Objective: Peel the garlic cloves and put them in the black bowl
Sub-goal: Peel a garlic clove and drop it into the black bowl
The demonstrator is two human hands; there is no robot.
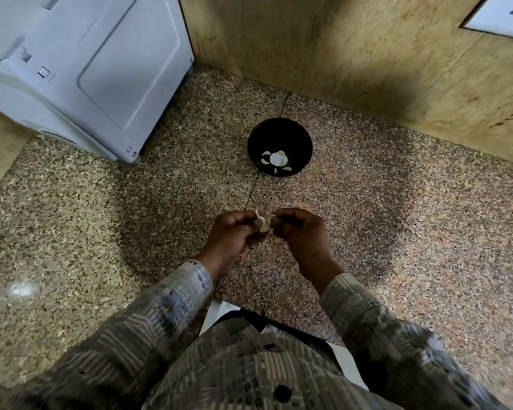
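Note:
A small pale garlic clove (263, 222) with loose papery skin sits between my two hands above the speckled counter. My left hand (234, 232) grips it with curled fingers. My right hand (301, 232) pinches the skin at the clove's right side. Farther back stands the black bowl (280, 134), with several white peeled cloves (276, 162) lying at its bottom. Both hands are well in front of the bowl, apart from it.
A white appliance (80, 63) stands at the back left on the granite counter (101, 217). A tan stone wall (367, 54) runs behind the bowl, with a white socket plate (504, 16) at the top right. The counter edge lies near my body.

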